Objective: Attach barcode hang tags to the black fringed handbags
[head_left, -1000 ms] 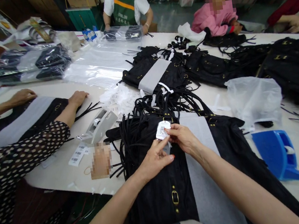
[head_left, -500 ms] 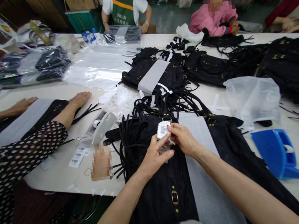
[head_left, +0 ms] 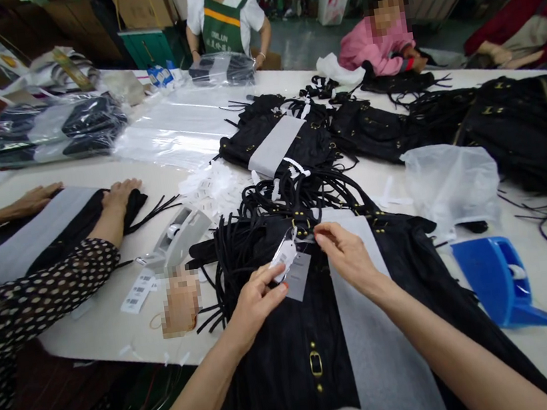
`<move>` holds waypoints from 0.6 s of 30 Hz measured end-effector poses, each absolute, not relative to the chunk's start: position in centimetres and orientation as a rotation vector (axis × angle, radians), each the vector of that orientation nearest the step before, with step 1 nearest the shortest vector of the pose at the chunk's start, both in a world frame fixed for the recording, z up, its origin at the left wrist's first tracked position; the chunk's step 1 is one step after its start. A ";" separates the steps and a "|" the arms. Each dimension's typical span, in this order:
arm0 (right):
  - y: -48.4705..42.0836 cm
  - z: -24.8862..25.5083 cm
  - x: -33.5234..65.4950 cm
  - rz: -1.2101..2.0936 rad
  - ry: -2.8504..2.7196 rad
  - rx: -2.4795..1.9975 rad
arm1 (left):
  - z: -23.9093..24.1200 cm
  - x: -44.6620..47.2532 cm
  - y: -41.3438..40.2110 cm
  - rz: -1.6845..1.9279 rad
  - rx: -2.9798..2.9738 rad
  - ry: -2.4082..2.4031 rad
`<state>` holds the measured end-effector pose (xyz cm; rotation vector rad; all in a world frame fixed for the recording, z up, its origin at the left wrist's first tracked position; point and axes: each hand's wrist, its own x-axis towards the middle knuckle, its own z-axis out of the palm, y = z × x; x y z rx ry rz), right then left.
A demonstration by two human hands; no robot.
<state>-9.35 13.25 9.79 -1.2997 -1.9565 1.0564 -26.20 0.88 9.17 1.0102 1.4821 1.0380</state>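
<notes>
A black bag [head_left: 285,338] with brass buckles and many thin straps lies flat in front of me. A long strip of grey-white paper [head_left: 380,345] runs down over it. My left hand [head_left: 258,294] pinches a white hang tag [head_left: 284,257] between thumb and fingers, above the bag's strap end. Beside that tag a grey card tag [head_left: 299,280] hangs loose over the leather. My right hand [head_left: 348,255] is closed with its fingertips together just right of the tags, near the thin string; what it grips, if anything, is too small to name.
A grey tape dispenser [head_left: 177,238], barcode labels [head_left: 137,291] and a pile of white tags [head_left: 214,189] are to the left. A blue tape dispenser [head_left: 495,283] and clear plastic bag [head_left: 453,188] sit right. Co-workers' hands press another wrapped bag [head_left: 39,229]; more black bags [head_left: 279,137] lie ahead.
My hands have moved apart: the left went down and left with the white tag, the right slightly right. The grey tag now shows fully. The co-worker's nearer hand shifted left.
</notes>
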 end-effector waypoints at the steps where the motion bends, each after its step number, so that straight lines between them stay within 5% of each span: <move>1: 13.2 10.0 -8.6 0.967 -1.996 -1.278 | 9.4 -26.4 -0.3 0.975 1.029 1.515; 9: 13.1 10.5 -2.3 0.585 -2.138 -1.277 | 11.2 -26.5 -6.3 0.611 1.490 1.756; 18: 22.0 10.1 -13.4 -0.024 -2.991 -0.545 | 7.3 -20.3 -1.3 0.355 2.284 1.734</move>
